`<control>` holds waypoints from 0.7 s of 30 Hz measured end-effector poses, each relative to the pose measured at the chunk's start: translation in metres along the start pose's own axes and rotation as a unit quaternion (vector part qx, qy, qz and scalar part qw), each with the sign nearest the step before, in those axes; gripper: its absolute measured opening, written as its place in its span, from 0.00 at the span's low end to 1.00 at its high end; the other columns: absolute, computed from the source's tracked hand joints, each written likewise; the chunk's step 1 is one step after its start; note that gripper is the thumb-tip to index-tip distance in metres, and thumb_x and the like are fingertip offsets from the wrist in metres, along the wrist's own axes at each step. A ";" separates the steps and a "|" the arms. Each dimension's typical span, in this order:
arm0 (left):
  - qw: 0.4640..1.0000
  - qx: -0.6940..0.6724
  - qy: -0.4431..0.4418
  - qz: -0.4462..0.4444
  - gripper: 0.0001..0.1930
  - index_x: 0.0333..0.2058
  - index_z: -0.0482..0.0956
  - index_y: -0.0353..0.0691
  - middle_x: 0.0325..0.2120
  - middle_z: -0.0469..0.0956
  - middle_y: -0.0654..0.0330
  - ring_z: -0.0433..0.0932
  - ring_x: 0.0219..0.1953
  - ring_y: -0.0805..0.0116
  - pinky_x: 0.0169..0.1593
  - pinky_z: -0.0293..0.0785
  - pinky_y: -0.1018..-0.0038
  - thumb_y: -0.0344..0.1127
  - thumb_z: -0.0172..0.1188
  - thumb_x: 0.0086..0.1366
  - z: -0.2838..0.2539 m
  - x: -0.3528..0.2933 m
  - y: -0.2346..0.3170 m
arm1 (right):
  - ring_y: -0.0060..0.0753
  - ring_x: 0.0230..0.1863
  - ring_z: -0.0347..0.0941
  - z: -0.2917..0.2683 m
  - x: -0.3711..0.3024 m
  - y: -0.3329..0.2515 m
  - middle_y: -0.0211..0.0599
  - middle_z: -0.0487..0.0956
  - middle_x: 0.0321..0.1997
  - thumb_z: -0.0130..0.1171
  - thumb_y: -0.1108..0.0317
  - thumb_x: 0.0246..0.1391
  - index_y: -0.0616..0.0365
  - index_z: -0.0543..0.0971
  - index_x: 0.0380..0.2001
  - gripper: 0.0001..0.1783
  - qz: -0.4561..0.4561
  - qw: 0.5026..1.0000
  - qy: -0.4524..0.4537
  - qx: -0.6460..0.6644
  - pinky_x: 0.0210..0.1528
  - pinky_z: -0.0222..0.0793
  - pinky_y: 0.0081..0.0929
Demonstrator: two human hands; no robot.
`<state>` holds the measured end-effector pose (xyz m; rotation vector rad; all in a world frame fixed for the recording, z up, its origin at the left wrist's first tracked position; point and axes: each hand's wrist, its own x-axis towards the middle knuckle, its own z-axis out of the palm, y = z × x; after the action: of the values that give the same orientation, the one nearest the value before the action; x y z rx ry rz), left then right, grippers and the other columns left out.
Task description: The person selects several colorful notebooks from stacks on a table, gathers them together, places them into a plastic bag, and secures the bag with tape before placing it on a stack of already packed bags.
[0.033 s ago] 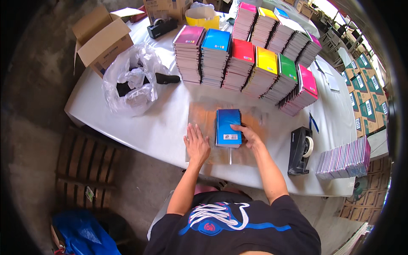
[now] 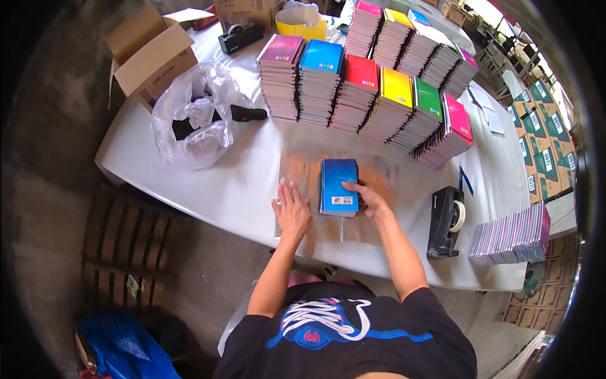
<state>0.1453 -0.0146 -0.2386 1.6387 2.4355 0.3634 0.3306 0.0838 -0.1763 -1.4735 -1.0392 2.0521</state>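
Observation:
A short stack of blue spiral notebooks lies on a clear plastic sheet near the front of the table. My right hand grips the stack by its right side, thumb on the top cover and fingers down along the edge, partly hidden. To the left of the notebooks, my left hand rests flat on the sheet with fingers stretched out, holding nothing. A white label shows on the lower part of the top cover.
Tall notebook stacks in several colours stand behind the sheet. A tape dispenser, blue pliers-like tool and notebook row are at right. A plastic bag, open carton and second dispenser sit at left.

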 end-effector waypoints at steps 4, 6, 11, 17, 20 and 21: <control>1.000 -0.011 -0.001 -0.005 0.33 0.65 0.48 0.39 0.68 0.44 0.60 0.39 0.69 0.54 0.65 0.37 0.45 0.47 0.43 0.66 0.001 -0.005 0.006 | 0.37 0.42 0.77 -0.003 0.001 0.000 0.43 0.78 0.44 0.70 0.51 0.38 0.62 0.70 0.50 0.38 0.008 1.000 -0.012 -0.011 0.45 0.74 0.36; 0.999 -0.034 0.019 -0.002 0.33 0.65 0.48 0.40 0.68 0.44 0.59 0.38 0.69 0.54 0.65 0.37 0.44 0.47 0.43 0.66 -0.002 -0.007 0.005 | 0.37 0.41 0.77 -0.005 0.000 0.002 0.42 0.78 0.43 0.70 0.51 0.38 0.62 0.71 0.50 0.38 0.008 1.000 -0.015 -0.009 0.43 0.75 0.36; 0.994 -0.046 0.085 0.052 0.33 0.65 0.50 0.40 0.67 0.46 0.58 0.40 0.69 0.53 0.65 0.37 0.45 0.44 0.47 0.64 -0.003 -0.010 0.001 | 0.35 0.38 0.78 -0.006 0.002 0.005 0.41 0.78 0.42 0.70 0.51 0.38 0.59 0.71 0.50 0.38 -0.013 1.000 -0.019 0.008 0.41 0.76 0.33; 0.950 -0.254 0.170 0.058 0.36 0.61 0.59 0.36 0.61 0.55 0.47 0.69 0.54 0.57 0.52 0.69 0.65 0.28 0.62 0.53 -0.021 0.007 -0.002 | 0.34 0.41 0.78 -0.006 0.001 0.002 0.40 0.79 0.42 0.71 0.52 0.38 0.57 0.71 0.51 0.37 -0.003 1.000 -0.030 0.001 0.43 0.75 0.36; 0.882 -0.445 0.111 -0.110 0.33 0.55 0.66 0.35 0.48 0.71 0.45 0.78 0.38 0.64 0.39 0.75 0.75 0.25 0.67 0.48 -0.050 0.028 -0.003 | 0.35 0.41 0.77 -0.004 -0.002 -0.001 0.40 0.79 0.42 0.70 0.52 0.38 0.57 0.71 0.51 0.37 0.005 1.000 -0.027 -0.006 0.43 0.75 0.37; 0.861 -0.485 0.098 -0.117 0.29 0.51 0.70 0.36 0.41 0.76 0.47 0.78 0.34 0.66 0.36 0.75 0.77 0.26 0.68 0.48 -0.049 0.035 -0.013 | 0.35 0.41 0.77 -0.005 -0.003 -0.001 0.40 0.79 0.43 0.71 0.52 0.38 0.57 0.71 0.51 0.37 0.004 1.000 -0.027 -0.006 0.43 0.75 0.37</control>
<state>0.1070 0.0081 -0.1967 0.8650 1.9316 1.4641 0.3362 0.0841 -0.1745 -1.4365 -1.0711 2.1054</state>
